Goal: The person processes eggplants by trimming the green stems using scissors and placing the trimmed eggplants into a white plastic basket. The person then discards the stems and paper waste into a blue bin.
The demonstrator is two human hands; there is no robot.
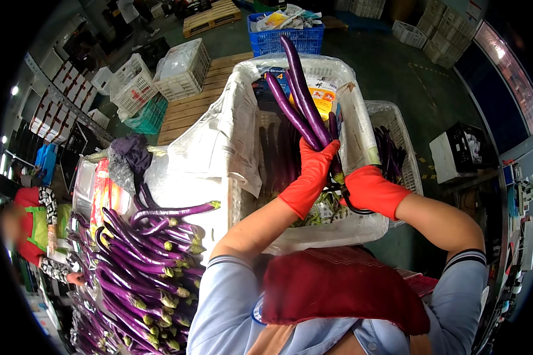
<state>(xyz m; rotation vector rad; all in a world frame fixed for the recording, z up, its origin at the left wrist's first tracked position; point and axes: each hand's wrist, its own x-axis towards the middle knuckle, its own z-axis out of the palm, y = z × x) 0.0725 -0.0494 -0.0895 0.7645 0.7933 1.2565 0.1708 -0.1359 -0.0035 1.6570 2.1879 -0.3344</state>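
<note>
My left hand, in a red rubber glove, grips several long purple eggplants pointing away from me over a white plastic crate. Their green stem ends point back towards me. Beside it my right hand, gloved alike, holds black-handled scissors close to an eggplant's stem. The blades are mostly hidden. Newspaper and clear plastic line the crate. More eggplants lie inside, with cut green stems at the near end.
On my left, a table holds a large heap of eggplants. Beyond it stands a co-worker. A second crate sits to the right. Farther off are a blue crate of paper and a wooden pallet.
</note>
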